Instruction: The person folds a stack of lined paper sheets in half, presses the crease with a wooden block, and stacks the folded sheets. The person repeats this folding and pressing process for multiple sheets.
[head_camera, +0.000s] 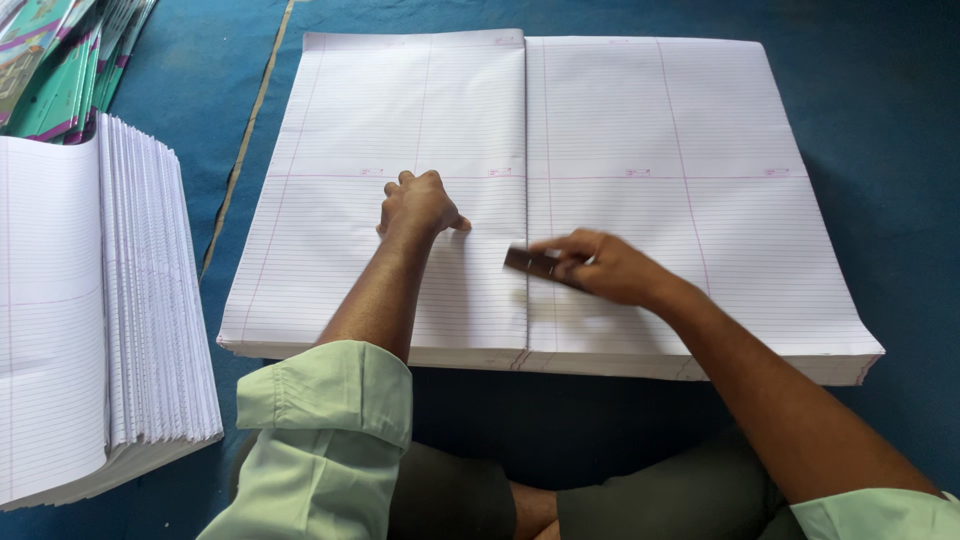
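Head view, looking down on a seated person at work over a large stack of ruled sheets (640, 130) lying on a blue floor mat (880, 90). The stack is in two halves that meet at a central crease running away from the viewer; thin red lines divide each half into panels. The left hand (418, 205) rests on the left half, just left of the crease, fingers curled together into a loose fist with the thumb pressing the paper; it holds nothing. The right hand (600, 265) lies across the crease near the front of the stack, fingers clamped on a small dark block (530, 262), which touches the paper at the crease. The right hand and the block are blurred, so the block's exact shape cannot be told. Both forearms are bare, with pale green sleeves (320, 420) rolled up at the elbow. To the left, well apart from the stack, stands a second pile of folded ruled sheets (150, 290), its edges fanned. Beyond it, at the upper left corner, lie green printed covers (60, 70).
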